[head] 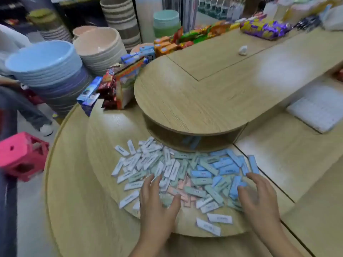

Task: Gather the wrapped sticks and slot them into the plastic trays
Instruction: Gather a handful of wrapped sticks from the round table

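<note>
Judging by the wide round table [78, 182], the job has barely begun: no plastic tray shows anywhere, and nothing is slotted yet. The raised upper tier [185, 101] overhangs the far side of the heap, so open room lies only toward the near rim and to the left. The wrapped sticks [185, 169] lie loose in a white, green, pink and blue spread. The left hand [157, 199] rests flat on the heap, fingers spread, gripping nothing; the right hand [259, 197] touches the blue sticks with loosely bent fingers, holding none. Two stray sticks [219, 218] lie close to the near edge and could slip off.
</note>
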A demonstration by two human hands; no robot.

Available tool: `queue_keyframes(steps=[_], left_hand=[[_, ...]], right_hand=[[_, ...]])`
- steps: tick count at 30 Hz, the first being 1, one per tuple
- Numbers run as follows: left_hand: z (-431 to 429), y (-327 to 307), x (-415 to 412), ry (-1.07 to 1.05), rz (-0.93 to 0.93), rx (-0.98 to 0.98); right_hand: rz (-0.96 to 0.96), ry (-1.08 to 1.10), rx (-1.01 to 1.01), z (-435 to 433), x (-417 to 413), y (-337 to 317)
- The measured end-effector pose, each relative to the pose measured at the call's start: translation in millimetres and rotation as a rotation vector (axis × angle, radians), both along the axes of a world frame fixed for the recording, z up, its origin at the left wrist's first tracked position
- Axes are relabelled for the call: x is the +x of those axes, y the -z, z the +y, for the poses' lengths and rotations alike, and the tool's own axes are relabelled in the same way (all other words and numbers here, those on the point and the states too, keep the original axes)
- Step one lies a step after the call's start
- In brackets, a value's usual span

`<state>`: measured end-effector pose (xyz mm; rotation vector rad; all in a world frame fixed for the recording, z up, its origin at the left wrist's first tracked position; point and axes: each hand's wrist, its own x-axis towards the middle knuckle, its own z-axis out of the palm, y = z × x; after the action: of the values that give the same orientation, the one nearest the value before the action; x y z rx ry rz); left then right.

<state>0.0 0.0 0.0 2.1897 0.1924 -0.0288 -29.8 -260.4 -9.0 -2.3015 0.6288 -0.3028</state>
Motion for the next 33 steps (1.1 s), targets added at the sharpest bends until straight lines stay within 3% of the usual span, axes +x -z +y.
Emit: queue_keyframes(steps=[4,7,9,12,16,24,33], left_hand=[[-29,32,-18,0.282,-0.150,0.266],[-53,53,-39,0.537,-0.098,0.481],[-65,64,-45,0.620,-0.075,0.629],[-76,80,-42,0.685,-0.083,0.704],[-77,94,-31,0.683,-0.160,0.705],[-78,99,-4,0.536,-0.254,0.713],[-73,93,52,0.385,-0.164,0.731]], right_hand=[[0.038,-0.057,-0.137,-11,6,25],[0.081,-0.106,-0.264,-24,1,47],[0.156,-0.105,-0.293,-40,5,56],[0.258,-0.125,-0.278,-54,17,66],[0.284,-0.180,-0.394,-53,33,77],[0.190,-0.203,-0.364,-27,47,78],[0.025,-0.216,-0.212,6,56,76]])
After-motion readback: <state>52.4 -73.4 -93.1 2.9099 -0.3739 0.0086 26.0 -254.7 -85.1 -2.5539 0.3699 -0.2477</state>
